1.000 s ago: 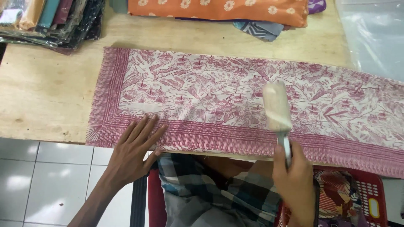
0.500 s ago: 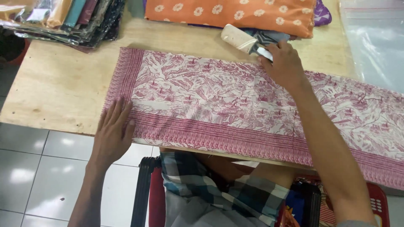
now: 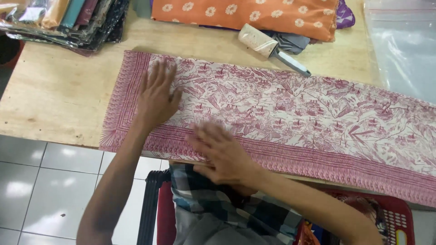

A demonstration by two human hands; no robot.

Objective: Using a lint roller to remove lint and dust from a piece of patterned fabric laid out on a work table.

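Note:
A long folded cloth [image 3: 290, 113] with a dark red floral print and a striped border lies across the wooden table [image 3: 54, 95]. My left hand [image 3: 156, 97] rests flat, fingers spread, on the cloth's left end. My right hand [image 3: 222, 154] lies flat on the cloth's near striped border, blurred, holding nothing. A lint roller [image 3: 270, 47] with a grey handle lies on the table beyond the cloth, apart from both hands.
An orange flowered folded cloth [image 3: 245, 16] lies at the back. A stack of bagged fabrics [image 3: 63, 20] sits at the back left, clear plastic bags [image 3: 399, 41] at the right. A red basket [image 3: 390, 218] stands below the table edge by my lap.
My right hand set the lint roller down at the back of the table and came back to the cloth's near edge. My left hand moved from the edge onto the cloth.

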